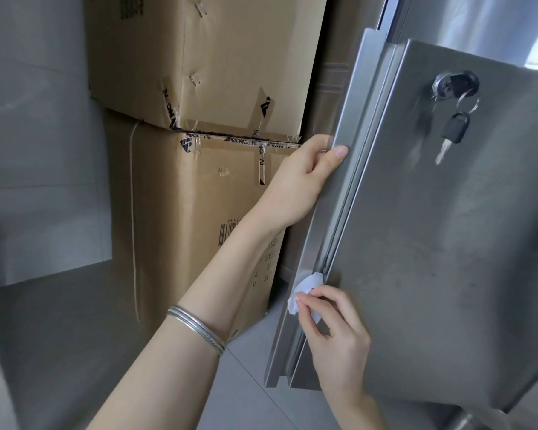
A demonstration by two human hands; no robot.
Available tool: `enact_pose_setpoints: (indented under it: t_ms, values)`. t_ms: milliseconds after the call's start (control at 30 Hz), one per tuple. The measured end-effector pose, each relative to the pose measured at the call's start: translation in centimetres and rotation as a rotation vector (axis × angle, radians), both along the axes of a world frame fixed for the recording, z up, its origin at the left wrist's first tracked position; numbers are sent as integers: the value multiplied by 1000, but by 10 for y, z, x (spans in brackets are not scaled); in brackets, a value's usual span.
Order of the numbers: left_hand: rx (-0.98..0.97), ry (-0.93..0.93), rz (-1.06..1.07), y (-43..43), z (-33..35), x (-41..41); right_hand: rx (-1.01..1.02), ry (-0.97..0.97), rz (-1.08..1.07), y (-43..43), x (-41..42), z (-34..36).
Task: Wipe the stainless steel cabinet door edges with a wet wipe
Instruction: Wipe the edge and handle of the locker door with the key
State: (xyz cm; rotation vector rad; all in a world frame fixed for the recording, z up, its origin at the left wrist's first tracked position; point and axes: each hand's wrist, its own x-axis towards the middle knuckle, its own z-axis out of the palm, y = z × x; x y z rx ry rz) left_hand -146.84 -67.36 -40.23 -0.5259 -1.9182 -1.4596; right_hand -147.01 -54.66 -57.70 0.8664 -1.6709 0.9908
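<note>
**Wipe pressed into the door's edge groove**

The left arm reaches up from the lower left, two silver bangles (196, 328) on the wrist. The left hand (302, 181) grips the folded outer edge (333, 206) of the cabinet door (432, 243) about halfway up. Its thumb lies flat on the front of the edge and its fingers curl out of sight behind it.

The right hand (336, 333) comes in from below, lower on the same edge. Its thumb and fingertips pinch a crumpled white wet wipe (306, 285), whose upper end is pushed into the groove between the edge strip and the door face.

The door is brushed steel, dull grey, with faint smears and streaks across its face. A lock (455, 83) sits near the top with one key in it and a second black-headed key (454, 128) hanging from a ring. Two stacked cardboard boxes (199, 72) with printed tape stand behind the door on the grey floor (75, 321).
</note>
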Motion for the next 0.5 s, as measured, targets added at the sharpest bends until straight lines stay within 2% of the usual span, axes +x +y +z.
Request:
enact_pose_setpoints:
  t_ms: [133,300,367,500]
  values:
    - [3,-13,28,0,1,-4,117,15,-10,0,2,-31]
    - [8,-27,45,0,2,-7,-62,29,-62,-14,-13,7]
    - [32,-41,51,1,3,-9,-12,39,-58,-13,-15,-6]
    - [33,-50,59,-1,4,-13,211,72,-47,-7,-18,-68]
